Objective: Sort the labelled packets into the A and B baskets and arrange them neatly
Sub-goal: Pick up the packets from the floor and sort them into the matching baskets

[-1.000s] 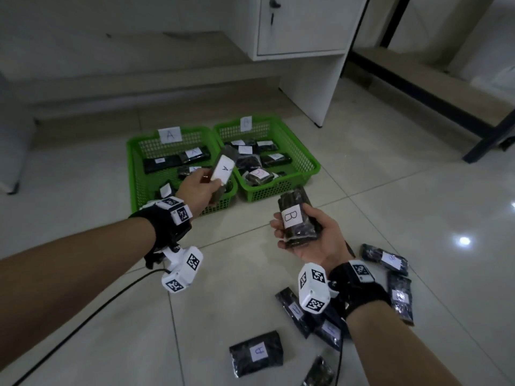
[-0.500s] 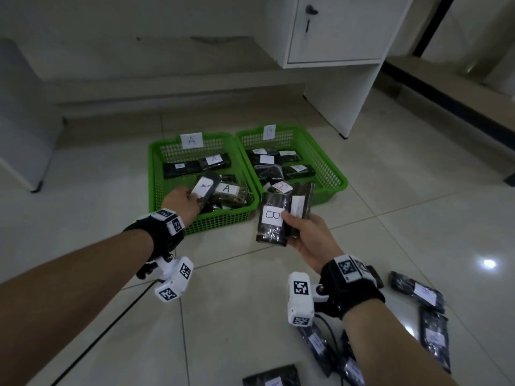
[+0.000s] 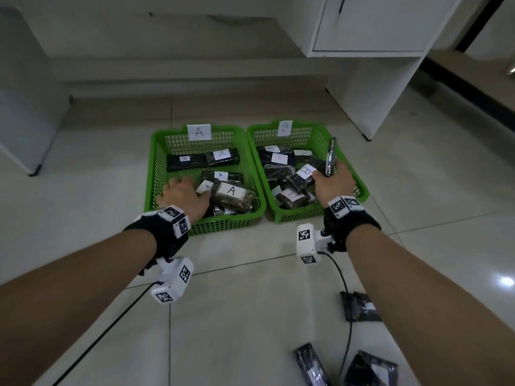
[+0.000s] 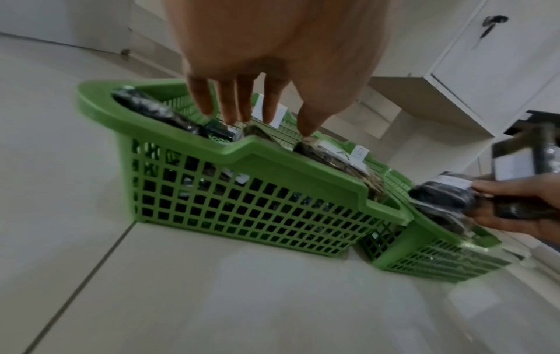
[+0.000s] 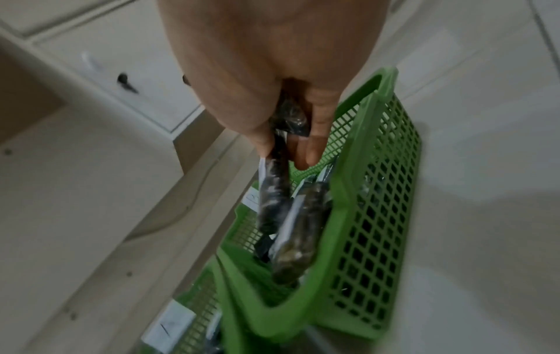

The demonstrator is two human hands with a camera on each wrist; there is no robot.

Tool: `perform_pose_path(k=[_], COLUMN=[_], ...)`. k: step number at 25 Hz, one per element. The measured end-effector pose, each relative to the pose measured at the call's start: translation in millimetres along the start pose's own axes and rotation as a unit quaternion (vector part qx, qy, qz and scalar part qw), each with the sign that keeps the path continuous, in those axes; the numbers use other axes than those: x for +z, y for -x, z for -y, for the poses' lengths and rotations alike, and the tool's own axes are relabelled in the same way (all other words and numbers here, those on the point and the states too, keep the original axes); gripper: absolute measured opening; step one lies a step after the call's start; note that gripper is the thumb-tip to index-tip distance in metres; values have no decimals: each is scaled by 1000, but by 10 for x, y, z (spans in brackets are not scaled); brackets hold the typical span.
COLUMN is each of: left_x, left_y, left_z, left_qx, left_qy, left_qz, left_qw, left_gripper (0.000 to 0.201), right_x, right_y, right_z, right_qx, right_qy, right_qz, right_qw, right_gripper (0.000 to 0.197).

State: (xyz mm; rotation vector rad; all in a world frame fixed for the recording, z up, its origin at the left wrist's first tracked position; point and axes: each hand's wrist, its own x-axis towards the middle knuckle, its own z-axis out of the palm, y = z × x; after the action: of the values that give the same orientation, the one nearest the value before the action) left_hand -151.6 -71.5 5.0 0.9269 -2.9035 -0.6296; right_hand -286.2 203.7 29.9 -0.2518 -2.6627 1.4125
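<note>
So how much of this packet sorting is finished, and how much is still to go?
Well underway. Done: several labelled packets lie in the A basket and the B basket. In hand: the left hand spreads over the A packets with nothing gripped, while the right hand holds packets above the B basket. Left: at least three packets lie on the floor, and the piles look untidy.

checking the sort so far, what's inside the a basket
The A basket holds dark packets with white labels, several plainly marked A. The left hand covers part of the front, so anything beneath it is hidden.
</note>
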Motion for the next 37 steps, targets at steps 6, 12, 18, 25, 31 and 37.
perform_pose_path(k=[6,12,18,25,31,37], left_x=[57,153,143,178,137,184], left_y=[410,654,746,752,749,743], left_z=[-577,-906,-766,-471,-381,-389], left_qx=[219,295,285,348,366,352], left_qy=[-23,-157,-98,-118,-81,-93], left_qz=[-75,78,192,186,176,186], left_qw=[973,939,934,911,910,913], left_gripper=[30,42,61,67,54,51], right_x=[-8,-425,-478,-314,-126,-63], right_y=[34,320,649,634,641,677], right_z=[-149,-155,-352,-336,-400,-518], right_qx=[-117,-77,-295,-231,-377,-394], right_qy=[121,-82,134,95,107,60], right_qz=[28,188,72,118,10,-47], right_qw=[985,976,943,961,920,916], right_gripper=[13,21,52,34,18,14])
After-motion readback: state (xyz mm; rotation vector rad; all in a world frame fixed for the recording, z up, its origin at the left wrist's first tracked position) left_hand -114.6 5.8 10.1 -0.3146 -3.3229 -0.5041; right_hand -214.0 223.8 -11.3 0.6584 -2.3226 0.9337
